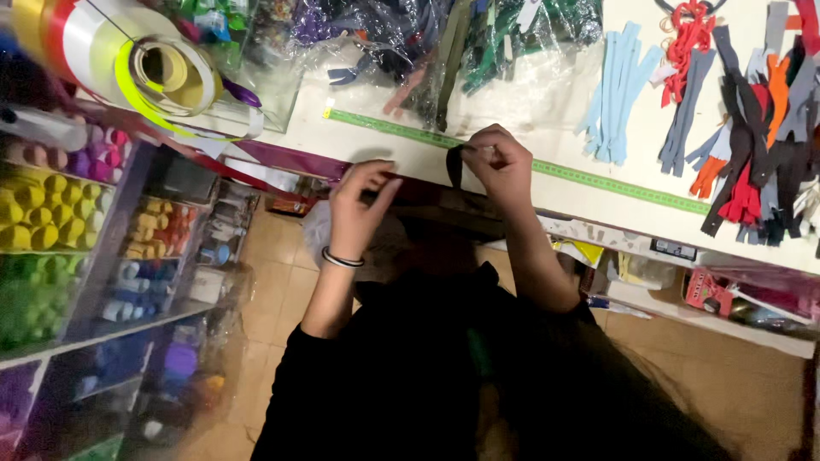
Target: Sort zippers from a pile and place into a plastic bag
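Note:
My right hand [498, 162] pinches the end of a dark zipper strip [454, 166] at the edge of the white counter [547, 128], just below a green measuring tape [598, 179] laid along it. The strip hangs down a short way from my fingers. My left hand [359, 205], with bangles on the wrist, is at the counter's front edge to the left; its fingers are curled, and I cannot tell whether they grip the dark fabric below. Black cloth lies under both forearms.
Light blue zippers [619, 90] and a heap of mixed coloured zippers [756, 128] lie on the counter's right. Clear bags of zippers [444, 43] sit at the back. Ribbon rolls [145, 64] stand at the left above shelves of coloured thread spools [43, 222].

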